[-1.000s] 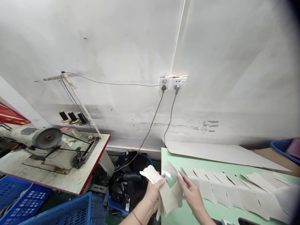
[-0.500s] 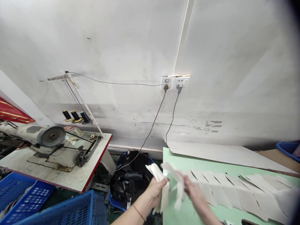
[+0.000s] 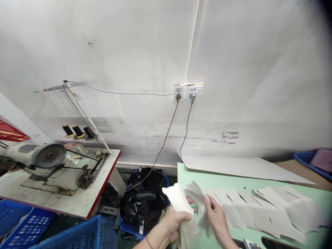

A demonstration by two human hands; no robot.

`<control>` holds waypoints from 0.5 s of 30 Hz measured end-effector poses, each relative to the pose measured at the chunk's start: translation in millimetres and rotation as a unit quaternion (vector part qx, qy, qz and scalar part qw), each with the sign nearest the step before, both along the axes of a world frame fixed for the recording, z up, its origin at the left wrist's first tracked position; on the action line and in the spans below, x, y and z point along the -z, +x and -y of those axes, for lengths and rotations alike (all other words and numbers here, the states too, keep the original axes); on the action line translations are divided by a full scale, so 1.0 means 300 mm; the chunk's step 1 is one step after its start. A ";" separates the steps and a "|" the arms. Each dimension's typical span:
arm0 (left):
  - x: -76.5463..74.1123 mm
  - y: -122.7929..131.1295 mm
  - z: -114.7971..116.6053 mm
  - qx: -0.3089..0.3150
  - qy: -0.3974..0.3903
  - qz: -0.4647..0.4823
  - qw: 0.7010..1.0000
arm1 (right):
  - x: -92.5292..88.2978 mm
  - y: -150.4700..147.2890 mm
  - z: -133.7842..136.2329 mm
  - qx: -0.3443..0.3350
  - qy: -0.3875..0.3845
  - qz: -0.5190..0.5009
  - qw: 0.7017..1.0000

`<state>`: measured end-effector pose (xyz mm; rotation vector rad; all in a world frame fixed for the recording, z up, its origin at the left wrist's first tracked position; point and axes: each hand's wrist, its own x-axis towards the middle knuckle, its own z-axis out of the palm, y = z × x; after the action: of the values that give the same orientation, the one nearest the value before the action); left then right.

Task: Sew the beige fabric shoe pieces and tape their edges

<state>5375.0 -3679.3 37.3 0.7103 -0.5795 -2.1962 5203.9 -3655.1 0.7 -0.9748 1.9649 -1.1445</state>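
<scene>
My left hand [image 3: 174, 223] is closed round a bundle of off-white cut pieces [image 3: 178, 199], thin and flexible like fabric or paper, with the thumb pressed on top. Just to its right, my right hand [image 3: 215, 215] pinches another greyish-white cut piece [image 3: 195, 193], which bends down between the two hands. Both hands are above the left edge of the light-green table [image 3: 186, 173]. A row of overlapping off-white pieces [image 3: 261, 211] lies along the table to the right of my right hand. The lower part of the bundle is partly blurred.
A sewing machine [image 3: 49, 155] stands on a worn table at the left, with thread spools [image 3: 77, 131] behind. Blue crates [image 3: 77, 238] sit below. A blue tub of black scraps [image 3: 142, 200] is on the floor. Power cords [image 3: 166, 138] hang from the wall sockets.
The view has shifted slightly right. My right hand has slowed from a blur, and the piece in it now sits close beside the bundle in my left hand.
</scene>
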 end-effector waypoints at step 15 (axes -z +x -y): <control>0.075 -0.030 0.009 -0.008 0.089 -0.047 0.995 | -0.030 0.068 -0.053 -0.099 0.005 0.049 0.994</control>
<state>5366.0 -3681.9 14.6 0.6965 -0.3325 -2.2725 5224.3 -3639.2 9.6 -1.0629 1.7522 -1.0490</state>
